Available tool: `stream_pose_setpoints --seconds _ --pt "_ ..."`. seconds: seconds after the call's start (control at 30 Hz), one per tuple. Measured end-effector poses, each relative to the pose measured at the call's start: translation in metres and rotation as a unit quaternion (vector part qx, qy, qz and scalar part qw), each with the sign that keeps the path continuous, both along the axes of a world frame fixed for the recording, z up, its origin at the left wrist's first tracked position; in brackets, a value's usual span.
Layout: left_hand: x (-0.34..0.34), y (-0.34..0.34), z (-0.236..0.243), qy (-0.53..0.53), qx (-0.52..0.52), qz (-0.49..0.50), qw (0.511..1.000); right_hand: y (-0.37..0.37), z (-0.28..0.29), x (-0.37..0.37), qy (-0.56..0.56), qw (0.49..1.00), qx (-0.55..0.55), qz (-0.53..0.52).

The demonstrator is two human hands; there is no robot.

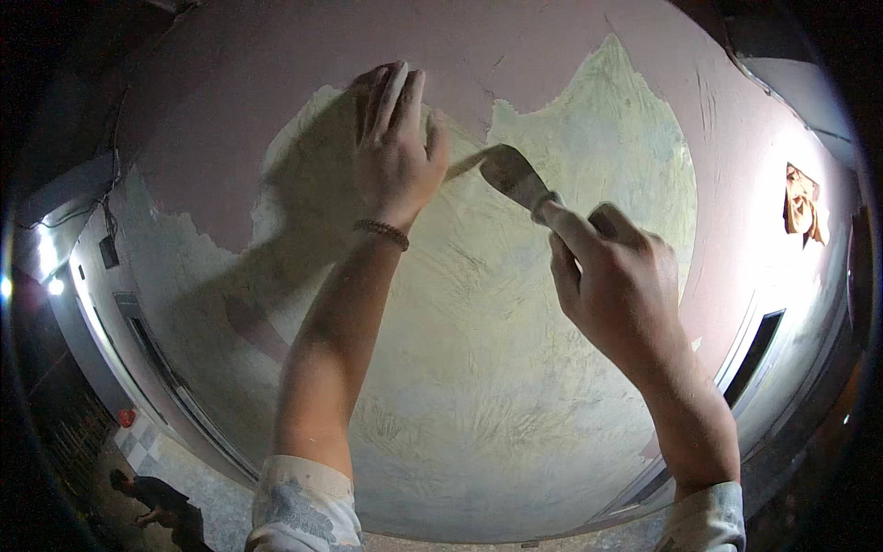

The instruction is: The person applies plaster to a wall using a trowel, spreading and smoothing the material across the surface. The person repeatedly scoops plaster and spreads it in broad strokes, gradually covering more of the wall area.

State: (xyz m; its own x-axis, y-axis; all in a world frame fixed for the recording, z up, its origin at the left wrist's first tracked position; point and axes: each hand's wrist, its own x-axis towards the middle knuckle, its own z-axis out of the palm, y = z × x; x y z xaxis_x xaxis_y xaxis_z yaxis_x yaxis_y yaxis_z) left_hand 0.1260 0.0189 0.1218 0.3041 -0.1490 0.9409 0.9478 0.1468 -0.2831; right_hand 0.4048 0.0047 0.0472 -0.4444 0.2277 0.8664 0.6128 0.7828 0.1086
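Note:
My left hand [397,152] rests high on the wall with its fingers extended, a beaded bracelet [382,232] round its wrist. Its fingertips lie near the torn edge where mauve coating [212,120] meets exposed pale yellowish plaster [441,368]. My right hand [612,276] grips the handle of a metal scraper [513,177], whose blade points up and left toward that edge, a little to the right of my left hand. The scraper casts a shadow on the plaster.
A person [152,506] in dark clothes is at the lower left on a tiled floor [147,442], near a small red object [126,418]. Doorways [750,354] flank the wall. A crumpled tan item [800,204] is at the right, cables [110,202] hang at the left.

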Motion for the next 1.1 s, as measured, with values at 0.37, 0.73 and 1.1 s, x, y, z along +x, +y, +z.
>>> stream_pose_setpoints --seconds 0.37,0.73,1.1 --pt "-0.004 0.000 0.001 0.005 0.009 -0.002 1.000 -0.002 0.002 -0.002 0.027 0.997 0.058 0.041" --pt "-0.005 -0.001 0.000 0.001 0.030 -0.074 0.997 -0.008 0.012 -0.012 0.046 0.993 0.107 0.023" --pt "-0.008 -0.012 -0.001 0.001 0.019 -0.118 0.993 -0.011 0.024 -0.022 0.021 0.992 0.111 0.056"
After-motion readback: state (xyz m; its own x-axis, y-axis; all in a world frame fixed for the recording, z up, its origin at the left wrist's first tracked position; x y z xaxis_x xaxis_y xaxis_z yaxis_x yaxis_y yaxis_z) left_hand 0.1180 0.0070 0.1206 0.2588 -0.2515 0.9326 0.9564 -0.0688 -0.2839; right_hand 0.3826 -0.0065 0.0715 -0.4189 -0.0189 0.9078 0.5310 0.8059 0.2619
